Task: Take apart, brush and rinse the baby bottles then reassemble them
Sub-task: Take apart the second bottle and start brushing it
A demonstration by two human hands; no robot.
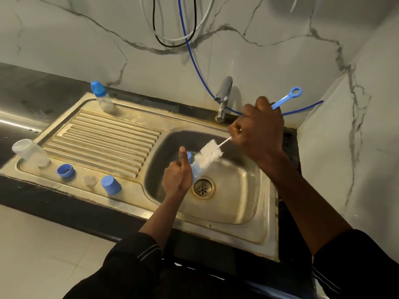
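Observation:
Over the sink basin [237, 190], my left hand [177, 175] grips a small baby bottle [195, 169] with a blue top. My right hand [259, 134] holds a bottle brush [208, 153] by its blue handle; the white bristles touch the bottle's outside. On the drainboard's front edge lie a clear bottle body [30, 152] on its side, a blue screw ring [65, 170], a clear nipple [90, 180] and a blue cap [111, 184]. An assembled bottle with a blue cap [101, 96] stands at the drainboard's back edge.
A steel tap [223, 98] stands behind the basin, with no water running. A blue hose [194, 61] and other cables hang on the marble wall. The drain [203, 187] sits under the bottle. A side wall closes in on the right.

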